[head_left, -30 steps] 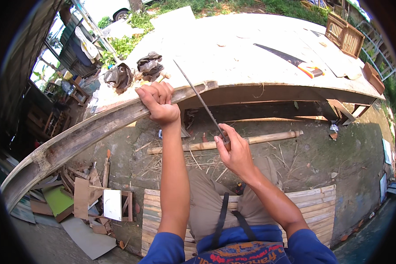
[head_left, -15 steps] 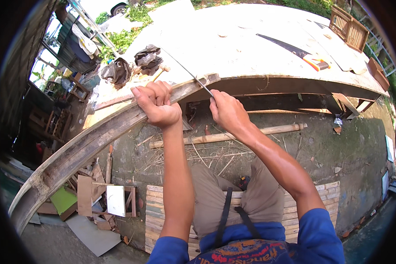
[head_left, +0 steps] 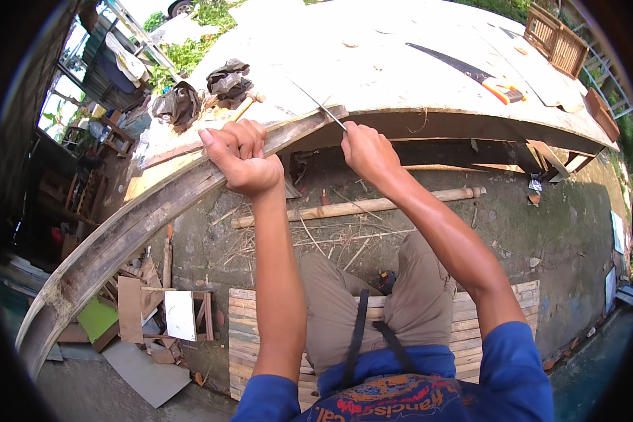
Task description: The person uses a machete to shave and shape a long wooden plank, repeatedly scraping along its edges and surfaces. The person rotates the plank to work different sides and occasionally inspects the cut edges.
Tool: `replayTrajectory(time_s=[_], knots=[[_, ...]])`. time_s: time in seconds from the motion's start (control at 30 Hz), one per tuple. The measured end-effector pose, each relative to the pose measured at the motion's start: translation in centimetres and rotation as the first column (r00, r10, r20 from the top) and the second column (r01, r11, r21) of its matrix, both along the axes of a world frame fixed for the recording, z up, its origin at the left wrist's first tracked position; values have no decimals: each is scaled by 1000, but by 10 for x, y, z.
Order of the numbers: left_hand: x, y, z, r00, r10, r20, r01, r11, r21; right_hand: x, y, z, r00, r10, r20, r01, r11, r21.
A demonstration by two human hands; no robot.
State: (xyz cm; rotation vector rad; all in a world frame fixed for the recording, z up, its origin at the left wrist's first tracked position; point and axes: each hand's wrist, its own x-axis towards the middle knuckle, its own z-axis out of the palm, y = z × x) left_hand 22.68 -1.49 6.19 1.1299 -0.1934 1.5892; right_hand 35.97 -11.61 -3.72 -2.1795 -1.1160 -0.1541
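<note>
My left hand (head_left: 239, 158) is closed around a long split bamboo pole (head_left: 130, 207), its hollow inner face up. The pole runs from the lower left to the near edge of the white-topped table (head_left: 316, 42), where its far end rests. In my closed right hand (head_left: 373, 155) is a long, thin metal blade (head_left: 309, 97); its handle is hidden by my fingers, so I cannot tell its exact kind. The blade lies slantwise across the pole close to that end, pointing away and to the left.
A handsaw (head_left: 464, 70) lies on the table at right. Crumpled dark plastic bags (head_left: 228, 81) and a hammer (head_left: 248, 105) lie at left. Below are a bamboo pole (head_left: 373, 205), a slatted bamboo bench (head_left: 245, 330) under me, and scrap boards (head_left: 144, 369) at lower left.
My right hand has moved up and to the right with the blade, and less of the blade shows beyond the pole. My left hand keeps its hold; the whole view has shifted slightly.
</note>
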Motion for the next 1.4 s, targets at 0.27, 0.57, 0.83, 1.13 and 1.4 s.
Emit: replayTrajectory(time_s=[0.27,0.57,0.83,1.13,1.4], knots=[[-2,10,1,1000,13,-19,-14,999,-46,4,5,11,999,-16,45,20,997,-75],[-1,10,6,999,28,-35,-30,998,-59,20,-2,-2,999,-15,-32,12,994,-105],[3,10,5,998,8,-66,-10,999,-38,25,-7,-25,991,-120,-60,116,990,-75],[4,11,9,1000,21,2,-21,992,-127,5,-2,-18,979,-122,-162,119,993,-25],[-2,16,10,998,18,-63,-23,995,-92,8,-4,-41,988,-122,-94,120,992,-26]])
